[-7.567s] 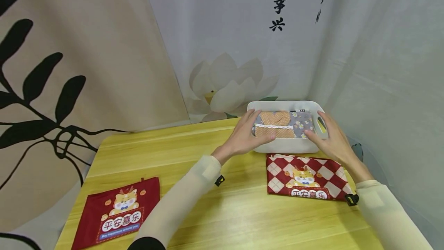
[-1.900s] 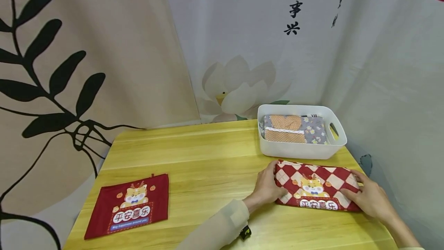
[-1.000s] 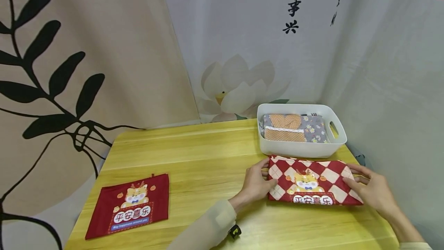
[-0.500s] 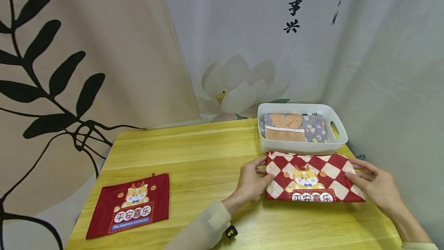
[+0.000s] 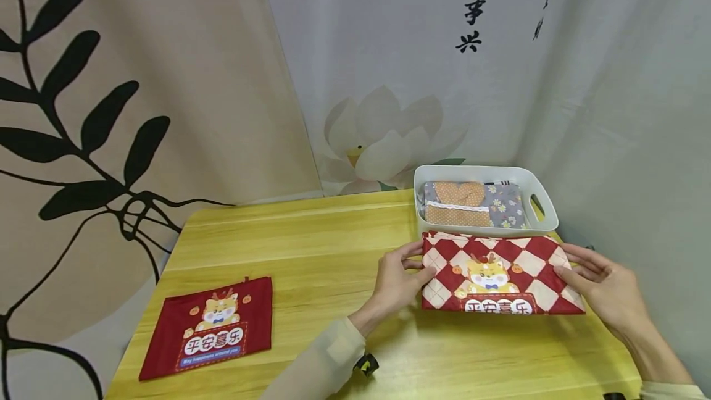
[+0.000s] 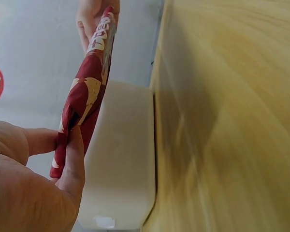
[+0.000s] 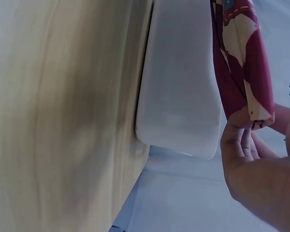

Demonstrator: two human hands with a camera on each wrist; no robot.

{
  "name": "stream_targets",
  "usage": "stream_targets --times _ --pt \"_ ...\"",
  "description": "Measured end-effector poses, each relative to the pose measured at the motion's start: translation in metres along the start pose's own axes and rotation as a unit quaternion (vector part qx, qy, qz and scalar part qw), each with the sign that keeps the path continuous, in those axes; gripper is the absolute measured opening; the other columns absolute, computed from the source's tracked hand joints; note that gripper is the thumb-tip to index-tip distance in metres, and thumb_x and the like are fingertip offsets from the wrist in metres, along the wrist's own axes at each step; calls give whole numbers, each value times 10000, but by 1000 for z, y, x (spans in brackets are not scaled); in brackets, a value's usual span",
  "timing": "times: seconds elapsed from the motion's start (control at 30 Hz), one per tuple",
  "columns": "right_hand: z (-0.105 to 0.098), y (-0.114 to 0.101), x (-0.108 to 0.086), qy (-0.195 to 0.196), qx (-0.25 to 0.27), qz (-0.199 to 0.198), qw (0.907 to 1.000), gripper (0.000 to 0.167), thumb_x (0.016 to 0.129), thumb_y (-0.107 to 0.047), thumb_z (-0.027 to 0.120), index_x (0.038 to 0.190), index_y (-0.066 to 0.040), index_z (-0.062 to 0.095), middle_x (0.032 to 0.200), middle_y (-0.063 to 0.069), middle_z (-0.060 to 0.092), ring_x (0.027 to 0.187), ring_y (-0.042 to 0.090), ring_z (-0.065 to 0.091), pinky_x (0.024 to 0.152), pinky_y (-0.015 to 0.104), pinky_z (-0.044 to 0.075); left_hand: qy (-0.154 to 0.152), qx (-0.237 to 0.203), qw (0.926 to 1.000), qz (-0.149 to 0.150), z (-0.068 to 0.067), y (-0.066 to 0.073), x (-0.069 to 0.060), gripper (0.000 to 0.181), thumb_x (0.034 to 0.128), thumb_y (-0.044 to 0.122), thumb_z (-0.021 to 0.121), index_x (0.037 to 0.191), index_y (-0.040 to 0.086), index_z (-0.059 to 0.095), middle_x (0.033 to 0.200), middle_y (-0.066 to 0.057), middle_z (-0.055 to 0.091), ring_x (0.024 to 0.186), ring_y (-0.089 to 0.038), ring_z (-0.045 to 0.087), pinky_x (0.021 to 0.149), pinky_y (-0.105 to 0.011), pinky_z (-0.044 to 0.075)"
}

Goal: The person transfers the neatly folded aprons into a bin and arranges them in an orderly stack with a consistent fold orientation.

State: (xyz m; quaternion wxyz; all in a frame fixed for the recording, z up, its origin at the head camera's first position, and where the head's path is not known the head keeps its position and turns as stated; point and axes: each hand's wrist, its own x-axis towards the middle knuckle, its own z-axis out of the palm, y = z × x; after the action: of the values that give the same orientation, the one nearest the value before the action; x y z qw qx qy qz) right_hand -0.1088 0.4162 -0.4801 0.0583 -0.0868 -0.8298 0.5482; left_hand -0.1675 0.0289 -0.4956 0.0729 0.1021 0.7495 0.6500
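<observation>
A: Nearest first?

B: At left, flat on the bench (image 5: pixel 311 258), a red cloth (image 5: pixel 208 329) with a cartoon print, well apart from the hands.

A: And the hands?

B: Both nearly closed in a pinch, thumbs in front, fingers behind: left hand (image 5: pixel 399 279) at one short end, right hand (image 5: pixel 608 289) at the other.

A: Pinching what, and where?

B: A folded checked cloth (image 5: pixel 500 283), red and cream, clear of the bench, partly hiding the front of a white box (image 5: pixel 547 221).

A: Heavy? Stiff?

B: Probably light, soft and hard to damage, but apt to sag or unfold, with layers gaping slightly by the left fingers. Best held at both short ends, every layer caught.

A: Farther back?

B: Flowered fabric (image 5: pixel 505 205) inside the box, then a printed curtain (image 5: pixel 389 29).
</observation>
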Motion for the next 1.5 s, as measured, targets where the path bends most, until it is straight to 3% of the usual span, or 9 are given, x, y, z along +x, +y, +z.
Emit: stream_targets --times 0.6,0.83,1.07,1.3,1.5 --pt "4 -18 19 279 -122 -294 9991 484 1020 -154 858 1489 -160 740 1032 -359 759 931 -166 743 760 79 616 213 227 9990 324 -11 11 20 562 976 63 871 1515 82 713 1363 -140 826 1104 -206 835 856 -255 697" --pt "6 -22 26 364 -125 -411 9984 466 1019 -151 857 1469 -119 741 1021 -352 756 922 -156 737 762 74 614 197 232 9994 164 -13 16 30 566 996 90 862 1537 101 699 1382 -108 822 1122 -166 821 870 -257 698" --pt "10 -25 33 426 -149 -434 9980 480 1024 -154 852 1479 -82 717 1025 -372 742 929 -171 724 767 65 608 251 236 9990 269 -15 20 40 543 995 91 862 1517 84 712 1347 -113 834 1113 -180 828 882 -281 706" --pt "12 -28 44 507 -47 -420 9978 518 1024 -127 845 1516 -62 699 1034 -378 735 936 -193 711 784 37 590 297 245 9992 118 -18 26 52 557 991 105 875 1523 94 711 1362 -110 828 1131 -183 831 886 -289 710" --pt "12 -32 52 465 108 -347 9983 514 1029 -133 840 1519 -75 698 1038 -367 742 936 -190 712 776 47 598 314 375 9986 190 -19 27 63 551 990 97 875 1518 91 717 1367 -127 826 1141 -199 836 887 -280 707"
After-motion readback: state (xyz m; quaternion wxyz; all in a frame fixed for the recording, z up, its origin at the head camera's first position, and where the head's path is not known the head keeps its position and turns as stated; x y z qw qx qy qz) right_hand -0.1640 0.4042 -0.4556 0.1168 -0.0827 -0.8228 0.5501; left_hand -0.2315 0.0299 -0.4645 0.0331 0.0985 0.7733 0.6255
